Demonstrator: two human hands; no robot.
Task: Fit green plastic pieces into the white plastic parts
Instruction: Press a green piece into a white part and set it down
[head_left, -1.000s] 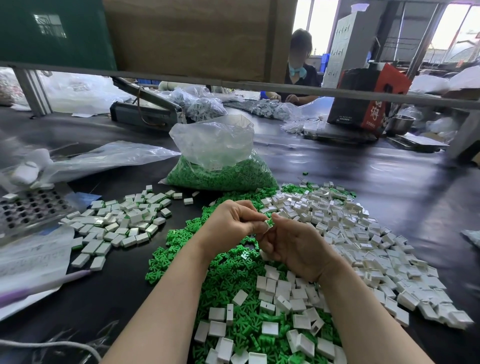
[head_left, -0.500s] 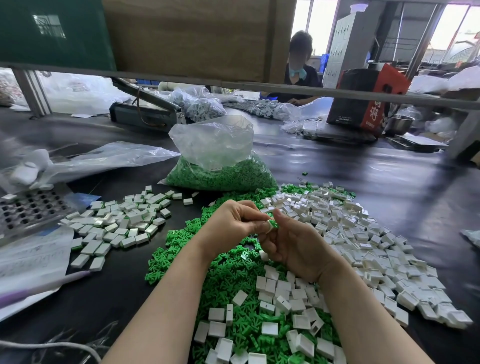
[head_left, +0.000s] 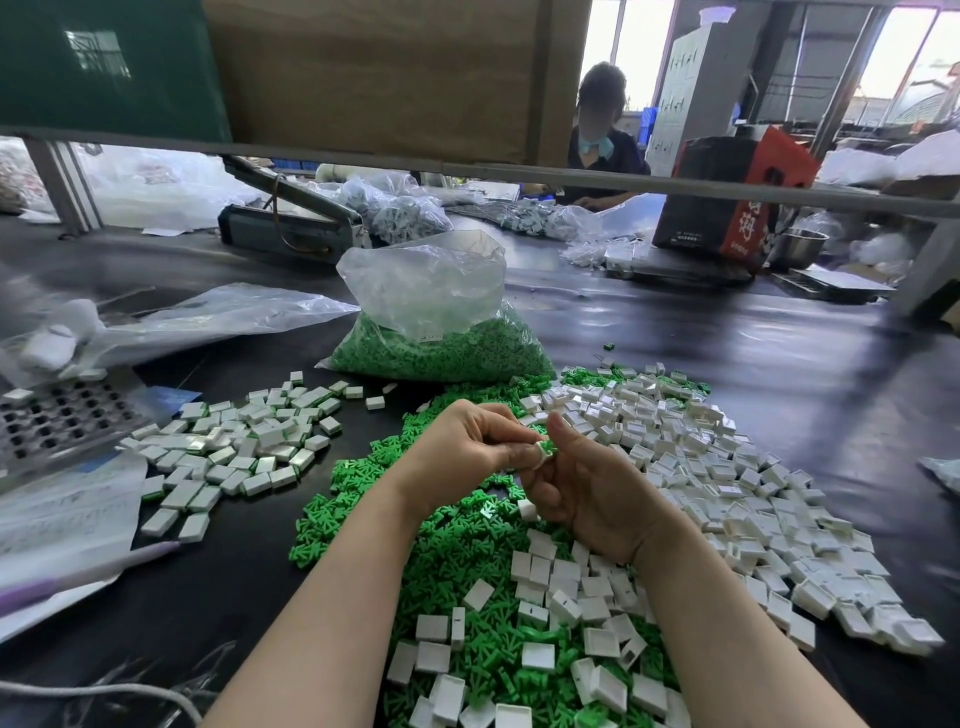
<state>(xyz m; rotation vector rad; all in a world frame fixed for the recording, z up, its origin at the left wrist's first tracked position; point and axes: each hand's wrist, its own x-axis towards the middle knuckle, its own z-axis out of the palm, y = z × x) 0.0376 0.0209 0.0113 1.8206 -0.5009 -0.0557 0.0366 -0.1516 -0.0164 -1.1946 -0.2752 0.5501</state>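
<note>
Above green pieces (head_left: 452, 545), the left hand (head_left: 462, 452) and right hand (head_left: 587, 499) pinch a white part (head_left: 540, 453) with a green piece (head_left: 547, 446) between curled fingers.

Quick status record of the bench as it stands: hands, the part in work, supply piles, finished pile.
left hand: pinches the white part with the green piece
right hand: fingers curled, holds the same part from the other side
part in work: white part with green piece at its top, held above the piles
loose green pieces: heap under both forearms
empty white parts: wide pile to the right
finished pile: white parts with green edges, to the left
bag of green pieces: behind the piles, open
</note>
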